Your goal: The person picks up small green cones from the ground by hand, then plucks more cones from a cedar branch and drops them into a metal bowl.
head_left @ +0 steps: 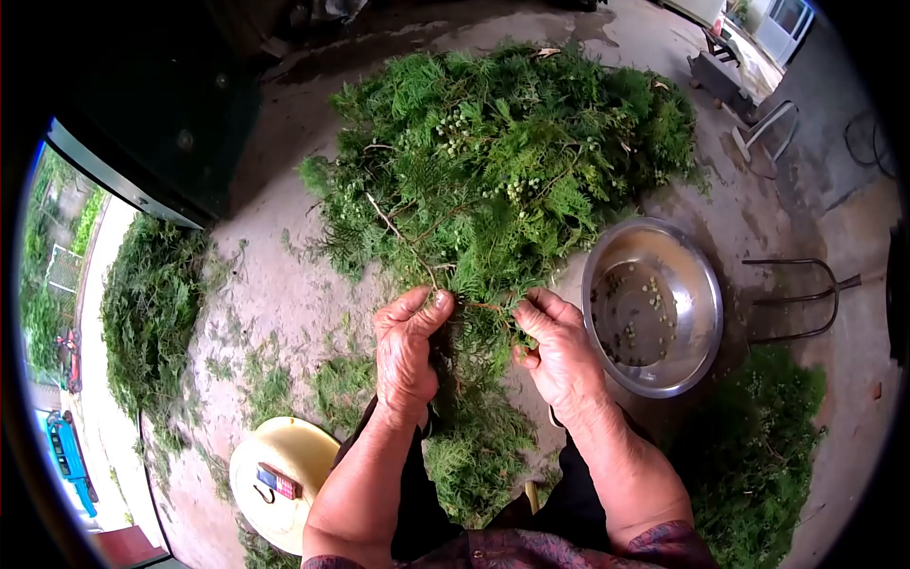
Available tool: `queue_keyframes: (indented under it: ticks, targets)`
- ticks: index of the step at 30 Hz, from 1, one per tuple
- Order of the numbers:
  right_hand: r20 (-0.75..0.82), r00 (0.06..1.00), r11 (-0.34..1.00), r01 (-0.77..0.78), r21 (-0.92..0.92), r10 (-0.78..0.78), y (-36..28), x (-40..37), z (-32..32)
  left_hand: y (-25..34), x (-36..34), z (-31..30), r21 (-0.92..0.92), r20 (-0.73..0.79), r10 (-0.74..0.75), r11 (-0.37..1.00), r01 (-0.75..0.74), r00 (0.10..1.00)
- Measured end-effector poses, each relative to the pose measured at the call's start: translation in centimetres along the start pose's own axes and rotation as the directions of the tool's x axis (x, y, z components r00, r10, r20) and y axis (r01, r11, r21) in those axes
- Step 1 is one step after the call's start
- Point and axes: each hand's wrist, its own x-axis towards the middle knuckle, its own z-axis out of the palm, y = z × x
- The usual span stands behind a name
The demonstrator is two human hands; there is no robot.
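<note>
My left hand [408, 343] is closed in a pinch on a thin brown twig of a leafy evergreen branch [482, 306]. Opposite it, my right hand [557, 346] has thumb and fingers pressed on the same branch, close to its green sprays. The twig spans the gap between my hands, above the loose greenery between my legs. Just ahead lies a big heap of evergreen branches [512, 161] bearing small pale green cones. To the right of my right hand stands a metal basin [713, 327] with several small green cones on its bottom.
A pitchfork [823, 294] lies right of the basin. More cut greenery is piled at the left [156, 313] and lower right [758, 446]. A pale yellow round object [256, 450] with a phone [282, 482] on it sits by my left arm. Behind stands a metal frame [773, 133].
</note>
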Motion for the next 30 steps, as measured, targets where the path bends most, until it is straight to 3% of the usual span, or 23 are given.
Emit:
queue_keyframes:
  ticks: [4, 7, 8, 11, 13, 14, 17, 18, 19, 21, 22, 26, 30]
  targets:
    - [-0.034, 0.997, 0.997, 0.068, -0.047, -0.069, 0.2, 0.0, -0.1, -0.5, -0.1, 0.6, 0.025, -0.028, 0.031, 0.999, -0.03, 0.999]
    - [-0.01, 1.0, 0.998, 0.017, -0.055, -0.018, -0.8, -0.9, 0.5, 0.0, 0.0, 0.7, -0.017, -0.04, -0.024, 1.0, 0.023, 0.999]
    - [0.084, 0.996, 0.996, -0.016, -0.089, 0.024, -0.5, -0.4, -0.2, 0.2, 0.0, 0.6, -0.039, -0.045, -0.05, 0.998, 0.049, 0.998]
    - [0.084, 0.996, 0.996, 0.018, -0.093, -0.01, -0.3, -0.6, -0.3, 0.4, -0.1, 0.6, -0.046, -0.06, -0.033, 0.998, 0.03, 0.998]
    - [0.008, 0.996, 0.996, 0.084, 0.005, -0.084, 0.2, -0.4, -0.3, -0.3, -0.4, 0.7, 0.103, -0.075, 0.09, 0.991, -0.082, 0.993]
    - [-0.028, 0.993, 0.993, 0.117, 0.016, -0.116, 0.4, -0.3, -0.4, -0.6, -0.3, 0.3, 0.148, 0.008, 0.061, 0.987, -0.061, 0.998]
    - [-0.153, 0.975, 0.984, 0.172, 0.054, -0.162, 0.3, 0.1, -0.6, 0.1, -1.4, 1.9, 0.182, -0.101, 0.085, 0.981, -0.065, 0.991]
    - [-0.222, 0.96, 0.979, 0.188, 0.072, -0.168, 0.0, 0.6, -1.0, -0.5, -0.8, 1.2, 0.076, -0.154, 0.007, 0.997, 0.005, 0.988]
    - [-0.291, 0.941, 0.975, 0.206, 0.089, -0.172, -0.4, 1.0, -1.7, -0.5, -0.6, 0.7, 0.038, -0.204, 0.07, 0.997, -0.064, 0.976]
    - [-0.15, 0.976, 0.955, 0.19, 0.228, -0.158, -1.0, 2.2, -3.7, -0.3, -0.2, -0.4, -0.065, -0.148, 0.033, 0.997, -0.043, 0.988]
    - [-0.11, 0.982, 0.948, 0.176, 0.266, -0.152, -0.9, 2.5, -4.0, -0.6, 0.1, -0.9, -0.032, -0.096, 0.062, 0.997, -0.065, 0.993]
    - [-0.011, 0.995, 0.896, 0.098, 0.433, -0.103, -1.4, 2.3, -4.5, -0.1, -0.2, -0.1, -0.139, -0.099, -0.021, 0.99, 0.007, 0.995]
    - [-0.076, 0.996, 0.849, 0.083, 0.521, -0.051, -2.3, 3.0, -6.5, -0.1, 0.7, -0.4, -0.222, -0.086, -0.027, 0.975, 0.008, 0.996]
